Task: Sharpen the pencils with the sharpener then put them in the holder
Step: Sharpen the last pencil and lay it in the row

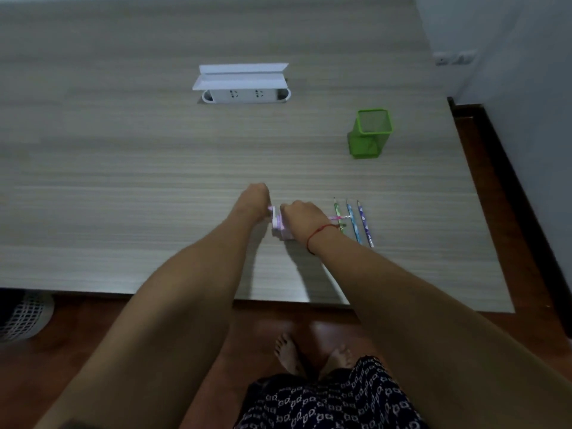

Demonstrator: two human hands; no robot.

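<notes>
A small white and pink sharpener [280, 231] stands on the wooden table [123, 196] near its front edge. My left hand [252, 201] grips the pink crank on the sharpener's left side. My right hand [301, 216] rests over the sharpener's top and holds it; a pink pencil [340, 217] sticks out to the right from under that hand. Three pencils lie side by side just right of it: a green one [338, 212], a light blue one [353, 221] and a dark blue one [365, 224]. The green mesh holder [370, 133] stands upright farther back on the right.
A white socket box [244, 91] with its lid raised sits in the table's middle at the back. The table's right edge runs close to the holder, beside a white wall. A white mesh bin [21, 314] stands on the floor at left.
</notes>
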